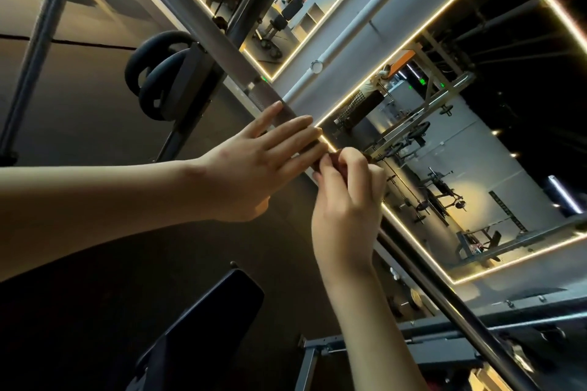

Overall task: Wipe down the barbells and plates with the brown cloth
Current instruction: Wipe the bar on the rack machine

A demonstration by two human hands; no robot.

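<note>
Plates (155, 86) hung on rack pegs at left, well apart from hands, not touched. Left hand (254, 165) was flat with fingers straight against barbell (262, 98), probably to steady it. Just beside it, right hand (346, 197) was curled tight around brown cloth (333, 156). Only small fold showed, pressed on bar, likely for rubbing. Mirror (444, 143) behind reflected gym. No brand or writing was readable; green signs too small.
</note>
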